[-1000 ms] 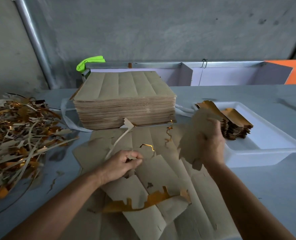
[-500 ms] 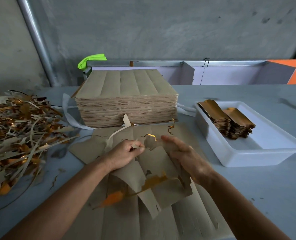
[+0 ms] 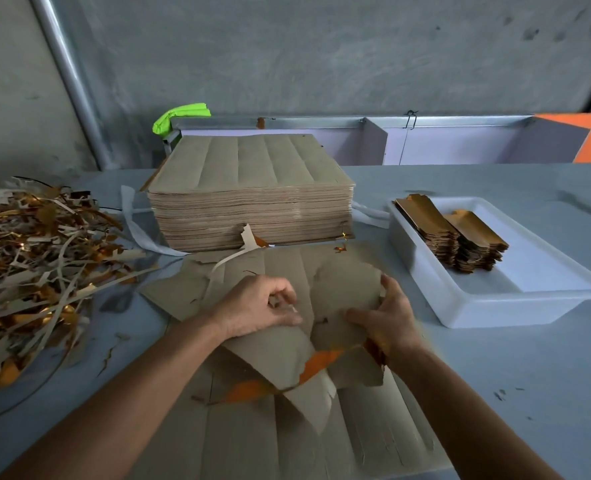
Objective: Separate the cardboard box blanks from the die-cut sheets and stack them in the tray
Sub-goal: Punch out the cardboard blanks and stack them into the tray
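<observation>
A brown die-cut sheet (image 3: 273,271) lies flat on the table before me, its gold underside showing where it is torn. My left hand (image 3: 259,306) pinches the sheet near its middle. My right hand (image 3: 387,320) grips a lifted box blank (image 3: 346,285) by its right edge, thumb on top. Two short stacks of separated blanks (image 3: 453,237), gold side up, sit at the far left of the white tray (image 3: 515,299) on my right. A tall stack of uncut sheets (image 3: 249,199) stands behind the working sheet.
A heap of trimmed scrap strips (image 3: 34,258) covers the table's left side. White strapping (image 3: 131,223) trails beside the tall stack. A metal-framed shelf (image 3: 373,133) and a green object (image 3: 179,116) stand behind, against a grey wall.
My right hand left the tray, where it had carried a blank, and came back to the sheet. It now grips another blank and lifts it. My left hand stayed on the sheet.
</observation>
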A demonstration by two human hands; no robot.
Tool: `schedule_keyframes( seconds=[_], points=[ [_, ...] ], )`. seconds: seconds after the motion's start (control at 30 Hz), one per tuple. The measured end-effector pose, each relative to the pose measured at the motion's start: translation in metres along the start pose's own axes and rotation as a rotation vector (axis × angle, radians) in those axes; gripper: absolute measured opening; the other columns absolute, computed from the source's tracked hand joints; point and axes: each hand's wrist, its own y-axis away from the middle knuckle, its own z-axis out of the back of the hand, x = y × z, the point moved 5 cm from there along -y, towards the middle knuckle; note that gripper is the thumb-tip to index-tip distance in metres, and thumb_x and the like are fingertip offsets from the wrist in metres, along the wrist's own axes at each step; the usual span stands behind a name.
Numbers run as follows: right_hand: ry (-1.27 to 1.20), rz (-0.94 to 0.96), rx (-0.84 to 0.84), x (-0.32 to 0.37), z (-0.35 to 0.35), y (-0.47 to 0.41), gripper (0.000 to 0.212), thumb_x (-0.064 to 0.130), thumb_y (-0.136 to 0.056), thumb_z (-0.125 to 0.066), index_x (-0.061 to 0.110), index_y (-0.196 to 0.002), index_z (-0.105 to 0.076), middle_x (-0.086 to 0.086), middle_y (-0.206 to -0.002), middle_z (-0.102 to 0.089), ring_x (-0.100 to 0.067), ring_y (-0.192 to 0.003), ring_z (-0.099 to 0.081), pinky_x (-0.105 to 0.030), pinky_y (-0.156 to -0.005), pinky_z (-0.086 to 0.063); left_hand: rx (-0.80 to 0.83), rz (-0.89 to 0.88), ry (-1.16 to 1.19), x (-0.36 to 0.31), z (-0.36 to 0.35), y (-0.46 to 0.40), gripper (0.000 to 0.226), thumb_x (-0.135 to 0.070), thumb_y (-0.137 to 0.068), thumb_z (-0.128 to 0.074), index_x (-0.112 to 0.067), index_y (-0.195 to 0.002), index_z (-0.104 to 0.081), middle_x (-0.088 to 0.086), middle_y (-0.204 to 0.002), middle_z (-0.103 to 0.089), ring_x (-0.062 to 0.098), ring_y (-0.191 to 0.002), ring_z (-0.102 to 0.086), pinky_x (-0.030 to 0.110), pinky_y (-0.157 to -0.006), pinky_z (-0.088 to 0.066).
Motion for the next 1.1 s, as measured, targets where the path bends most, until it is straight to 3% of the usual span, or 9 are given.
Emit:
schedule_keyframes(
  seconds=[0.1, 0.2, 0.37, 0.5, 0.63, 0.73, 0.9, 1.0, 1.1],
  points=[
    [-0.105, -0.11, -0.078, -0.009, 0.013, -0.003, 0.043, 0.006, -0.069, -0.08, 0.022, -0.099, -0.054, -0.008, -0.098, -0.064, -0.027, -0.086, -0.064, -0.045, -0.067, -0.059, -0.023, 0.004, -0.021, 0.006, 0.002, 0.003, 0.012, -0.027, -0.082, -0.072, -0.015, -0.085, -0.072, -0.008, -0.078, -0.067, 0.007, -0.075, -0.062, 0.022, -0.07, -0.049],
    [-0.307, -0.16, -0.102, -0.012, 0.02, -0.002, 0.041, 0.002, -0.07, -0.078, 0.018, -0.101, -0.057, -0.008, -0.094, -0.066, -0.027, -0.082, -0.066, -0.035, -0.053, -0.056, -0.051, 0.006, -0.02, 0.011, 0.005, 0.006, 0.009, -0.023, -0.083, -0.071, -0.014, -0.084, -0.072, -0.006, -0.08, -0.069, 0.011, -0.078, -0.064, 0.028, -0.074, -0.051],
    [-0.485, -0.12, -0.222, -0.013, 0.037, -0.001, 0.033, 0.003, -0.076, -0.074, 0.014, -0.101, -0.056, -0.008, -0.095, -0.067, -0.025, -0.084, -0.066, -0.031, -0.049, -0.053, -0.091, -0.067, -0.047, 0.015, 0.008, 0.016, 0.008, -0.02, -0.081, -0.073, -0.012, -0.079, -0.071, -0.009, -0.072, -0.064, 0.0, -0.062, -0.054, 0.013, -0.06, -0.041],
    [-0.6, -0.09, -0.278, -0.01, 0.048, -0.001, 0.03, 0.003, -0.081, -0.069, 0.017, -0.101, -0.053, -0.002, -0.096, -0.063, -0.019, -0.087, -0.062, -0.033, -0.065, -0.052, -0.1, -0.079, -0.085, 0.02, 0.01, 0.019, 0.013, -0.017, -0.08, -0.074, -0.005, -0.081, -0.071, 0.001, -0.075, -0.066, 0.009, -0.064, -0.056, 0.024, -0.065, -0.043],
    [-0.58, -0.017, -0.317, -0.003, 0.049, 0.004, 0.036, 0.004, -0.083, -0.067, 0.017, -0.111, -0.048, 0.002, -0.097, -0.06, -0.015, -0.088, -0.058, -0.034, -0.072, -0.051, -0.119, -0.109, -0.173, 0.024, 0.013, 0.021, 0.012, -0.02, -0.079, -0.074, -0.009, -0.076, -0.07, -0.017, -0.064, -0.052, -0.003, -0.058, -0.047, 0.011, -0.06, -0.035],
    [-0.549, 0.098, -0.38, 0.009, 0.052, 0.007, 0.035, 0.002, -0.083, -0.067, 0.017, -0.11, -0.05, 0.003, -0.098, -0.061, -0.013, -0.088, -0.06, -0.031, -0.07, -0.052, -0.182, -0.182, -0.329, 0.024, 0.016, 0.02, 0.015, -0.026, -0.081, -0.072, -0.011, -0.078, -0.072, -0.016, -0.069, -0.056, 0.003, -0.069, -0.052, 0.021, -0.075, -0.035],
    [-0.582, 0.141, -0.414, 0.021, 0.046, 0.008, 0.03, 0.003, -0.083, -0.067, 0.021, -0.099, -0.05, 0.003, -0.096, -0.061, -0.012, -0.087, -0.06, -0.03, -0.07, -0.052, -0.363, -0.162, -0.564, -0.005, 0.013, 0.019, 0.044, -0.04, -0.089, -0.057, -0.017, -0.126, -0.059, 0.004, -0.117, -0.056, 0.024, -0.112, -0.049, 0.037, -0.096, -0.031],
    [-0.613, 0.1, -0.422, 0.02, 0.039, 0.008, 0.031, 0.002, -0.084, -0.066, 0.015, -0.105, -0.049, 0.001, -0.098, -0.06, -0.016, -0.09, -0.06, -0.033, -0.074, -0.052, -0.514, -0.37, -0.479, -0.056, -0.011, 0.037, 0.054, -0.054, -0.084, -0.052, -0.008, -0.108, -0.066, 0.007, -0.101, -0.062, 0.022, -0.094, -0.056, 0.035, -0.086, -0.042],
    [-0.64, 0.054, -0.425, 0.016, 0.036, 0.01, 0.032, 0.001, -0.084, -0.066, 0.013, -0.109, -0.049, -0.002, -0.1, -0.061, -0.02, -0.093, -0.06, -0.038, -0.081, -0.052, -0.336, -0.404, -0.487, -0.08, -0.058, 0.048, 0.057, -0.061, -0.063, -0.072, -0.013, -0.093, -0.066, -0.001, -0.078, -0.063, 0.015, -0.071, -0.059, 0.025, -0.068, -0.047]
  ],
)
